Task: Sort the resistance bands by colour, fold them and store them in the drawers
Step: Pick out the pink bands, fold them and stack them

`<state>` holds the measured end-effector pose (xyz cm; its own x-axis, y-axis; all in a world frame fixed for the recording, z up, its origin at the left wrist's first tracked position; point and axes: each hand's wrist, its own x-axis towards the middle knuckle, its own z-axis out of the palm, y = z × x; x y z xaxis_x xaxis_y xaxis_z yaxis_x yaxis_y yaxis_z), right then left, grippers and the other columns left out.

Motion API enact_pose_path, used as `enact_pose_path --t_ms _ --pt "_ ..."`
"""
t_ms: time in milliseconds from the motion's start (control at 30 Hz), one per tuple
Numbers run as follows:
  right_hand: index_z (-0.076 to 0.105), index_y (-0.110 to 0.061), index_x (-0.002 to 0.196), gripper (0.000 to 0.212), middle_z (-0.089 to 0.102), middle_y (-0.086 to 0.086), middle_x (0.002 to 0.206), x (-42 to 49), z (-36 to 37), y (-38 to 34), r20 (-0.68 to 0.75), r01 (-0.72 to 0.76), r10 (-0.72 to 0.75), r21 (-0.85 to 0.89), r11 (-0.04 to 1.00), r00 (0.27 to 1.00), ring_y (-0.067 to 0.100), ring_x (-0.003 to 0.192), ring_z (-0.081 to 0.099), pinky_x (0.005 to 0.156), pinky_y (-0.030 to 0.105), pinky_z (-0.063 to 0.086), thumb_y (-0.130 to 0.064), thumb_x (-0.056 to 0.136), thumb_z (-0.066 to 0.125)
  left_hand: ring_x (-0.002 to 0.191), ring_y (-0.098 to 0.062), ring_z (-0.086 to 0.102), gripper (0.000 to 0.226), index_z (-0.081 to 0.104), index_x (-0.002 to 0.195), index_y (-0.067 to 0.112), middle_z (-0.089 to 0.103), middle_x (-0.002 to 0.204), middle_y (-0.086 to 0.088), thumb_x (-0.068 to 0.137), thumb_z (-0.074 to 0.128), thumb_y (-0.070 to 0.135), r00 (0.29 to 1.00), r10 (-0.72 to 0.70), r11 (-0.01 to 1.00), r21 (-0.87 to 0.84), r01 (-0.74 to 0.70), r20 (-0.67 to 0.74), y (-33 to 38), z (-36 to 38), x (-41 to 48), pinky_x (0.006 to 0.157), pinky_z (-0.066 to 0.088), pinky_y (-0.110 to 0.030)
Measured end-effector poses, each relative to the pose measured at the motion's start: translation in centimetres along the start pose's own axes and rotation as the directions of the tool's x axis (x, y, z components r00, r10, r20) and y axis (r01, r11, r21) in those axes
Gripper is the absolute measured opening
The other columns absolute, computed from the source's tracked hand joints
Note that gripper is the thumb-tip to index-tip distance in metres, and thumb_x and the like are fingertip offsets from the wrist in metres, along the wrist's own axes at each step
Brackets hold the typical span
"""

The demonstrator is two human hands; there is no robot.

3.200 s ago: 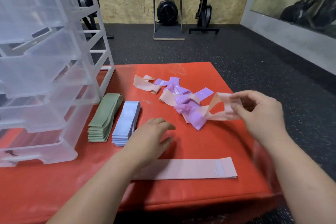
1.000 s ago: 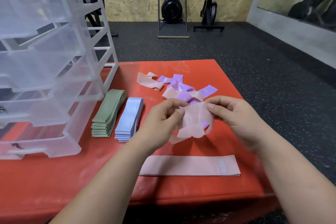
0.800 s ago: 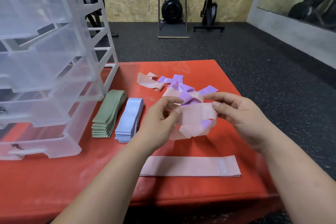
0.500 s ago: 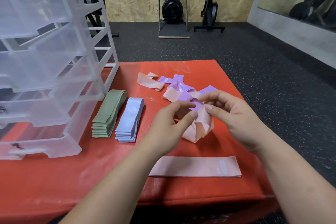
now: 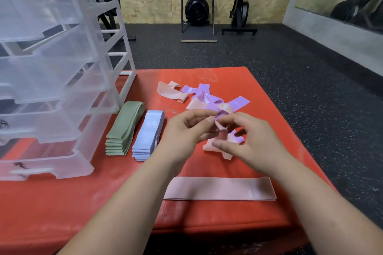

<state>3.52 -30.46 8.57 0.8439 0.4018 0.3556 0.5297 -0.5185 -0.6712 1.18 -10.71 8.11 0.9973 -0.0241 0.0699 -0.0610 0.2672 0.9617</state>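
Both hands, left (image 5: 182,130) and right (image 5: 250,143), pinch pink band (image 5: 208,147); purple band (image 5: 238,102) label possibly "10".

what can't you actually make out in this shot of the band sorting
All in the head view:
1. How the pink band is folded: the left hand and right hand holding it cover its middle.
2. Drawer unit: cut off by the left and top edges; frosted fronts blur any contents.
3. Print on the purple band: too small to read.
4. Loose pile: bands overlap, so no sure count.
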Motion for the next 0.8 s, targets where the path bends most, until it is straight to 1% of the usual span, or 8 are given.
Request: enact_pose_path --t_ms 100,200,300,400,467,533,633,800 --pt "0.077 -0.03 0.112 0.024 0.077 -0.016 0.099 0.3 0.5 0.3 -0.031 -0.036 0.039 0.096 0.995 0.999 0.006 0.095 0.073 0.088 0.036 0.058 -0.015 0.092 0.077 0.099 -0.023 0.078 0.023 0.076 0.119 0.01 0.08 0.105 -0.012 0.104 0.06 0.002 0.999 0.028 0.994 0.103 -0.025 -0.023 0.3 0.0 0.0 0.083 0.059 -0.029" --pt "0.078 -0.021 0.112 0.022 0.08 -0.005 0.103 0.8 -0.1 0.3 -0.027 -0.113 0.13 0.331 0.937 0.991 0.011 0.098 0.074 0.093 0.04 0.058 -0.006 0.098 0.07 0.085 -0.013 0.07 0.026 0.077 0.117 0.019 0.076 0.1 -0.014 0.102 0.063 0.002 0.982 0.152 0.964 0.236 -0.122 -0.116 0.6 -0.4 0.1 0.073 0.053 -0.023" --pt "0.076 -0.012 0.116 0.021 0.079 0.004 0.111 1.0 -0.6 0.2 -0.041 -0.137 0.182 0.501 0.854 0.982 0.022 0.106 0.073 0.101 0.051 0.057 -0.003 0.101 0.065 0.087 -0.014 0.067 0.025 0.076 0.12 0.023 0.075 0.103 -0.01 0.101 0.068 0.009 0.969 0.211 0.946 0.274 -0.17 -0.126 0.4 -1.2 0.3 0.078 0.053 -0.028" --pt "0.075 -0.013 0.121 0.024 0.078 0.007 0.114 1.0 -0.9 0.1 -0.024 -0.145 0.185 0.523 0.84 0.983 0.035 0.113 0.071 0.103 0.057 0.055 -0.005 0.103 0.061 0.104 -0.016 0.07 0.027 0.074 0.126 0.029 0.077 0.116 0.006 0.101 0.072 0.02 0.974 0.216 0.927 0.326 -0.185 -0.062 0.3 -1.3 0.3 0.09 0.056 -0.034" --pt "0.072 -0.011 0.125 0.025 0.078 0.009 0.113 1.0 -1.1 -0.3 0.012 -0.146 0.164 0.523 0.84 0.986 0.033 0.111 0.072 0.103 0.053 0.056 -0.005 0.105 0.058 0.106 -0.015 0.07 0.027 0.073 0.127 0.031 0.076 0.121 0.009 0.1 0.073 0.027 0.981 0.193 0.921 0.346 -0.181 -0.001 0.4 -1.2 0.1 0.095 0.057 -0.038" --pt "0.066 -0.013 0.128 0.024 0.078 0.015 0.104 1.0 -1.1 -0.6 0.045 -0.143 0.139 0.503 0.853 0.989 0.034 0.103 0.073 0.101 0.053 0.056 -0.006 0.106 0.056 0.097 -0.013 0.069 0.021 0.076 0.121 0.028 0.077 0.109 0.004 0.1 0.074 0.029 0.982 0.184 0.906 0.378 -0.189 0.05 0.5 -1.0 0.0 0.09 0.058 -0.044" --pt "0.057 -0.024 0.126 0.021 0.074 0.02 0.099 1.0 -0.5 -0.5 0.066 -0.123 0.104 0.438 0.891 0.992 0.047 0.099 0.067 0.093 0.067 0.052 -0.021 0.105 0.058 0.077 -0.016 0.058 0.009 0.077 0.101 0.017 0.068 0.086 -0.017 0.096 0.077 0.025 0.968 0.249 0.863 0.45 -0.232 0.02 0.4 -1.1 0.0 0.073 0.053 -0.05" --pt "0.06 -0.023 0.128 0.046 0.078 0.001 0.108 0.5 1.4 -1.1 0.145 -0.156 0.105 0.412 0.898 0.984 0.023 0.101 0.074 0.092 0.043 0.058 -0.018 0.089 0.083 0.078 -0.007 0.067 0.005 0.073 0.096 0.01 0.074 0.08 0.003 0.095 0.077 0.006 0.967 0.254 0.938 0.252 -0.239 -0.026 1.1 -0.6 0.1 0.074 0.054 -0.025"
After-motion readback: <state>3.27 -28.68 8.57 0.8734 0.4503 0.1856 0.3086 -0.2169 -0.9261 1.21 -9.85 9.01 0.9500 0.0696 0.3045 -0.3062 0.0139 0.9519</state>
